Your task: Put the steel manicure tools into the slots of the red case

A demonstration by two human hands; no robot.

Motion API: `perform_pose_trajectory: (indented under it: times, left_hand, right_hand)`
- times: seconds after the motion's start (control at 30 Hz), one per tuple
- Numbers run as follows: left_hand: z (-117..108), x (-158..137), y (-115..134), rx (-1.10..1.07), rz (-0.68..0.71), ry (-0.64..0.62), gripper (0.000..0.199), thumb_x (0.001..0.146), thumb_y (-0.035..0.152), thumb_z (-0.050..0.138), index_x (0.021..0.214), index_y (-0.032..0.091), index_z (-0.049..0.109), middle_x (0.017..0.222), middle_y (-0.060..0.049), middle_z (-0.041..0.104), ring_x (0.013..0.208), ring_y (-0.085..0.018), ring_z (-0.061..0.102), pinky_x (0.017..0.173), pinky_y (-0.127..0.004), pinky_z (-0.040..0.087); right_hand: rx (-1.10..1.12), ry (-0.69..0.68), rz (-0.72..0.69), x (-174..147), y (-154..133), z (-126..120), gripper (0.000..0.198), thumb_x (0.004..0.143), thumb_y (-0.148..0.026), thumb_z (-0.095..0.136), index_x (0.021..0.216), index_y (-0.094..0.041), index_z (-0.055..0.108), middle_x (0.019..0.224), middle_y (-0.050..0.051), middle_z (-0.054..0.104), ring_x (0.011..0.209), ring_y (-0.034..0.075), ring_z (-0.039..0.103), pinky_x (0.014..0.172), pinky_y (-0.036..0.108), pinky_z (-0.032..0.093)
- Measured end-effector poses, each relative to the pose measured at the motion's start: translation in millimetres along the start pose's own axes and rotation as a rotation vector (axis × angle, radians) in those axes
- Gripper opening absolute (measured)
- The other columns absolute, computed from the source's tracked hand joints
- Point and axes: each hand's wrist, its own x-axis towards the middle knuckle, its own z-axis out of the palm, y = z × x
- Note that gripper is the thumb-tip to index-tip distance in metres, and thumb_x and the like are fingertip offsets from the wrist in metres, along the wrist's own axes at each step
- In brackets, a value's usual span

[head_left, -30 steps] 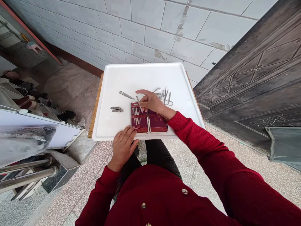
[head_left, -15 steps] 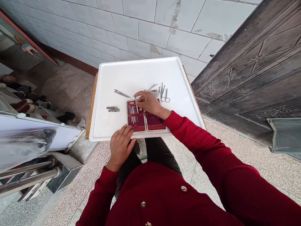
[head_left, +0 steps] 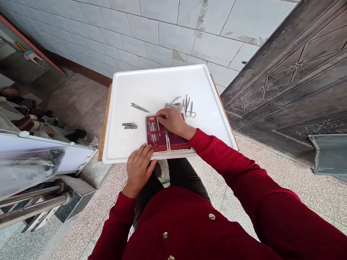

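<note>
A red-and-purple manicure case (head_left: 159, 147) lies unfolded near the front edge of a white board. Several slim metal tools (head_left: 153, 130) stand side by side under the strap in its left half. My left hand (head_left: 139, 162) lies with fingers stretched out, the fingertips on the case's lower left corner. Over the upper middle of the case, my right hand (head_left: 173, 121) pinches the top of a slim metal manicure tool (head_left: 158, 124) in the left half. What kind of tool it is cannot be made out. The hand covers much of the case's right half.
Left of the case lie nail clippers (head_left: 129, 125) and a long slanted metal tool (head_left: 140, 107). Small scissors (head_left: 191, 110), tweezers (head_left: 187, 103) and other metal pieces (head_left: 173, 104) lie behind it. The white board (head_left: 162, 83) stands against a tiled wall (head_left: 151, 32).
My right hand has come down slightly, and the tool in its fingers sits lower, along the case's left half. My left hand has stayed at the corner.
</note>
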Motion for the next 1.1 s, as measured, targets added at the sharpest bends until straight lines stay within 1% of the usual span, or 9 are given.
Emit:
perform_pose_trajectory:
  times: [0.17,0.3,0.43,0.53,0.73,0.83,1.0,1.1]
  left_hand:
    - [-0.4,0.3,0.2,0.011,0.012,0.007,0.041,0.103,0.026,0.059,0.143,0.021,0.058,0.136,-0.012,0.072,0.135,-0.027,0.064,0.110,-0.041,0.044]
    - [-0.6,0.9,0.5,0.012,0.012,0.010,0.040,0.102,0.026,0.059,0.142,0.021,0.058,0.136,-0.012,0.072,0.135,-0.027,0.064,0.110,-0.041,0.044]
    - [-0.7,0.9,0.9,0.014,0.015,0.013,0.038,0.102,0.024,0.061,0.139,0.019,0.060,0.135,-0.012,0.073,0.134,-0.027,0.064,0.110,-0.041,0.044]
    - [-0.7,0.4,0.9,0.011,0.007,0.008,0.039,0.102,0.025,0.060,0.141,0.020,0.059,0.136,-0.012,0.072,0.135,-0.027,0.064,0.109,-0.041,0.044]
    - [-0.1,-0.9,0.1,0.017,0.002,0.005,0.038,0.102,0.026,0.060,0.140,0.021,0.059,0.136,-0.011,0.072,0.134,-0.027,0.064,0.108,-0.041,0.044]
    - [0.9,-2.4,-0.6,0.002,-0.007,-0.003,0.041,0.103,0.026,0.059,0.144,0.023,0.057,0.137,-0.011,0.072,0.135,-0.027,0.063,0.109,-0.042,0.044]
    - [2.6,-4.7,-1.1,0.003,-0.011,0.004,0.038,0.103,0.028,0.059,0.141,0.023,0.060,0.136,-0.010,0.073,0.135,-0.027,0.063,0.110,-0.042,0.044]
    - [3.0,-4.9,-1.1,0.007,0.005,0.020,0.036,0.102,0.027,0.060,0.138,0.021,0.062,0.136,-0.010,0.073,0.135,-0.027,0.063,0.109,-0.041,0.045]
  right_hand:
    - [-0.094,-0.018,0.019,-3.8,-3.7,-0.6,0.022,0.091,-0.013,0.057,0.093,-0.017,0.078,0.093,0.006,0.077,0.083,0.020,0.065,0.073,0.031,0.043]
    - [-0.109,-0.045,0.027,-5.1,-5.4,-0.5,0.022,0.092,-0.014,0.056,0.091,-0.017,0.078,0.092,0.006,0.077,0.084,0.021,0.066,0.073,0.031,0.043]
    - [-0.122,-0.043,0.021,-5.3,-5.1,1.7,0.021,0.092,-0.014,0.058,0.090,-0.017,0.078,0.092,0.005,0.078,0.083,0.021,0.068,0.072,0.031,0.043]
    - [-0.146,-0.047,0.021,-5.7,-5.7,3.3,0.020,0.093,-0.016,0.058,0.090,-0.018,0.078,0.092,0.005,0.079,0.083,0.021,0.068,0.070,0.031,0.042]
    - [-0.180,-0.042,0.006,-7.2,-7.6,4.9,0.022,0.092,-0.015,0.057,0.089,-0.018,0.079,0.092,0.006,0.079,0.084,0.021,0.069,0.070,0.030,0.043]
    - [-0.148,-0.035,-0.011,-8.2,-6.2,5.7,0.021,0.089,-0.013,0.059,0.087,-0.019,0.079,0.092,0.004,0.080,0.083,0.020,0.069,0.071,0.030,0.044]
    - [-0.094,-0.031,-0.014,-5.5,-10.1,-1.8,0.020,0.089,-0.015,0.061,0.086,-0.020,0.080,0.091,0.003,0.080,0.081,0.020,0.070,0.074,0.031,0.048]
    - [-0.142,-0.094,-0.028,6.7,-21.2,-8.3,0.019,0.089,-0.015,0.062,0.083,-0.019,0.080,0.088,0.005,0.079,0.079,0.021,0.069,0.073,0.032,0.048]
